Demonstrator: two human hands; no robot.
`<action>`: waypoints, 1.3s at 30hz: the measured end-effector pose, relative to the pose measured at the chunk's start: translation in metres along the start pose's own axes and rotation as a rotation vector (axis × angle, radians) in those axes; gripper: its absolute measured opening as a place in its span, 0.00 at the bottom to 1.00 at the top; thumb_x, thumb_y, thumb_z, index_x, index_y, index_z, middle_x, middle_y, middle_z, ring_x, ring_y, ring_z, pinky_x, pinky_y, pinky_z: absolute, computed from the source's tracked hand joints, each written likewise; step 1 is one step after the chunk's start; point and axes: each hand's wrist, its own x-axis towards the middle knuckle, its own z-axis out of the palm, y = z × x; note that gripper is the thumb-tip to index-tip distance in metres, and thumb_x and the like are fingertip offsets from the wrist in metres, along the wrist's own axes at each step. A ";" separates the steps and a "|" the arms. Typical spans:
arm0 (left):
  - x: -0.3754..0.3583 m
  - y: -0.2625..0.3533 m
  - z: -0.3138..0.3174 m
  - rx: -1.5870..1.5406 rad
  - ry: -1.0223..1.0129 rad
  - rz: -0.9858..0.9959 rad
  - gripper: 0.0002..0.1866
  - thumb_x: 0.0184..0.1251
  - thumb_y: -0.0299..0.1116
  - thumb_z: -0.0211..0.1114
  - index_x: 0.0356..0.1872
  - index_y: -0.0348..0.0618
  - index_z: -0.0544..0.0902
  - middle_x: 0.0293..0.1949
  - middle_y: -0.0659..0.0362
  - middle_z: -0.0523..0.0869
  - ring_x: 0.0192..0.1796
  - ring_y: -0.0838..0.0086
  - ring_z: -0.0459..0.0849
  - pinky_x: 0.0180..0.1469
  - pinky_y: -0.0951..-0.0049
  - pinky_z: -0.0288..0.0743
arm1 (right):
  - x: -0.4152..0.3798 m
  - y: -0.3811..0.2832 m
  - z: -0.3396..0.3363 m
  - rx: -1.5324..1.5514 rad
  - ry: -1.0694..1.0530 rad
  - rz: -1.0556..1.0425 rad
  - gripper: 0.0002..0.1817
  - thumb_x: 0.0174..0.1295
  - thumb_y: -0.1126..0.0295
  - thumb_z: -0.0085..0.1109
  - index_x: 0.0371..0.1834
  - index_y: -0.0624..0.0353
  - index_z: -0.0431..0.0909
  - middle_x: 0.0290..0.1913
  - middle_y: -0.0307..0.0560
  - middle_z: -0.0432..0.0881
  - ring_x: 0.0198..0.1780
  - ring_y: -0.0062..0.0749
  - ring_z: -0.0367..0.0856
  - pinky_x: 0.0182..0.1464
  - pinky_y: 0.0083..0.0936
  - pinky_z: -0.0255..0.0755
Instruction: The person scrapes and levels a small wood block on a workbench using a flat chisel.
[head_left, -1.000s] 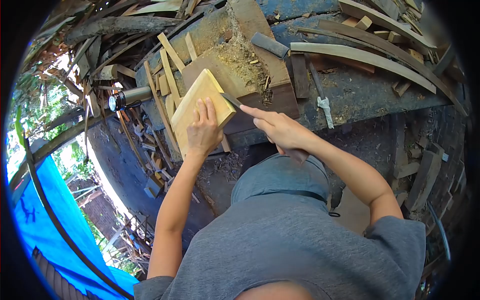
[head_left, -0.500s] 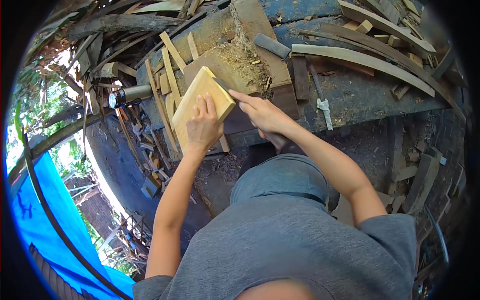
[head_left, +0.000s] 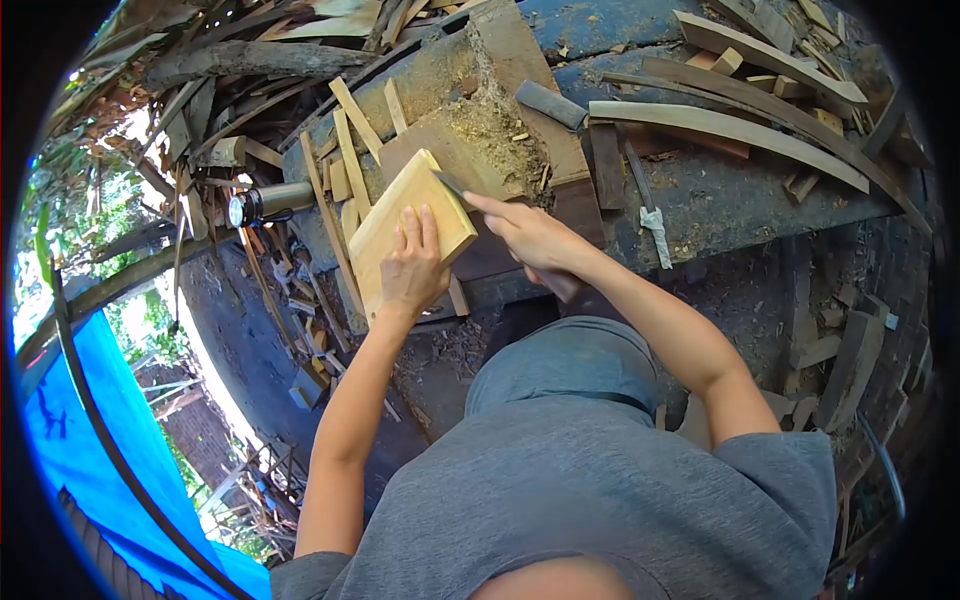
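Observation:
A thick, pale yellow wooden board (head_left: 388,232) stands tilted over the bench. My left hand (head_left: 412,272) grips it, with fingers laid along its face and the thumb out of sight. In my right hand (head_left: 538,240) is a knife (head_left: 450,183), its dark blade lying against the board's upper right edge. The index finger stretches along the knife, and a broad brown handle end shows below the palm. Under the board's far end is a brown wooden block (head_left: 425,140) strewn with shavings.
Wooden strips (head_left: 350,160) and a metal flashlight (head_left: 270,203) lie left of the board. To the right are a grey block (head_left: 551,104), a blade with a white-wrapped handle (head_left: 654,235) and long curved wood pieces (head_left: 730,130). Scrap wood (head_left: 250,55) is piled behind.
The view has shifted slightly, so the bench sits a little lower and to the right. My right hand and the knife remain at the board's edge; the left hand keeps its hold.

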 end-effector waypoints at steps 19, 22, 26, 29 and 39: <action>-0.017 -0.069 -0.011 -0.615 0.197 -0.225 0.27 0.53 0.28 0.68 0.58 0.38 0.79 0.36 0.39 0.86 0.42 0.45 0.87 0.46 0.57 0.81 | -0.096 0.066 -0.026 -0.438 0.372 -0.231 0.30 0.74 0.60 0.50 0.80 0.31 0.60 0.26 0.55 0.82 0.25 0.44 0.84 0.33 0.39 0.78; -0.033 -0.075 -0.004 -0.647 0.204 -0.246 0.20 0.54 0.28 0.67 0.50 0.35 0.81 0.37 0.38 0.86 0.42 0.43 0.87 0.44 0.56 0.80 | -0.124 0.118 -0.044 -0.673 0.620 -0.192 0.31 0.72 0.59 0.53 0.79 0.30 0.60 0.35 0.59 0.86 0.33 0.56 0.85 0.38 0.46 0.77; -0.041 -0.077 0.000 -0.678 0.193 -0.251 0.22 0.55 0.27 0.66 0.53 0.34 0.79 0.37 0.38 0.86 0.42 0.44 0.87 0.45 0.57 0.80 | -0.139 0.173 -0.063 -0.618 0.816 0.110 0.32 0.71 0.56 0.54 0.79 0.30 0.60 0.35 0.62 0.86 0.38 0.63 0.85 0.41 0.51 0.76; -0.039 -0.085 0.014 -0.775 0.166 -0.323 0.25 0.56 0.24 0.64 0.59 0.34 0.78 0.42 0.40 0.88 0.46 0.49 0.88 0.49 0.61 0.79 | -0.122 0.203 -0.088 -0.516 0.963 0.085 0.33 0.71 0.55 0.55 0.79 0.31 0.60 0.34 0.64 0.86 0.40 0.67 0.85 0.42 0.54 0.76; 0.011 -0.032 0.008 -0.530 0.393 0.005 0.45 0.54 0.13 0.59 0.78 0.39 0.59 0.78 0.47 0.62 0.81 0.51 0.56 0.79 0.44 0.49 | -0.070 0.183 -0.155 -0.854 1.325 -0.137 0.22 0.68 0.66 0.57 0.66 0.42 0.77 0.47 0.52 0.78 0.50 0.54 0.77 0.51 0.47 0.75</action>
